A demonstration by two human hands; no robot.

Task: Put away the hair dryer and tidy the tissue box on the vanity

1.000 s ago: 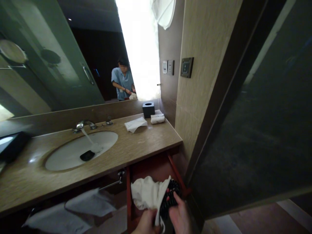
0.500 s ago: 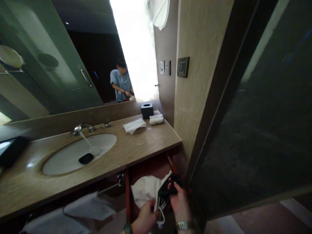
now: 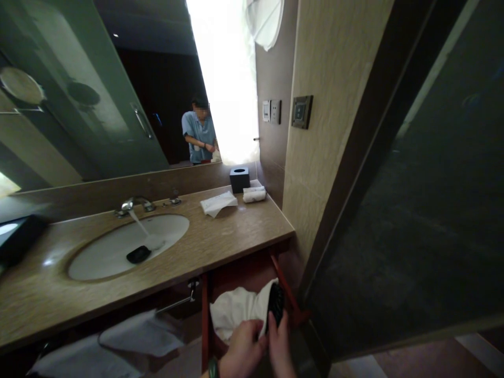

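Low at the frame's bottom edge, below the surface [image 3: 244,231], the left hand [image 3: 242,349] has its grip bunched on the white cloth [image 3: 236,312]. The right hand [image 3: 280,344] grips the black ridged object [image 3: 276,310], pressed against that cloth. Up at the sink [image 3: 118,252], the faucet [image 3: 132,203] runs water.

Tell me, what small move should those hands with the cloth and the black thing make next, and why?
Probably rub the white cloth on across the black object: the left hand presses the cloth against it while the right hand grips it, and part of its surface is uncovered.
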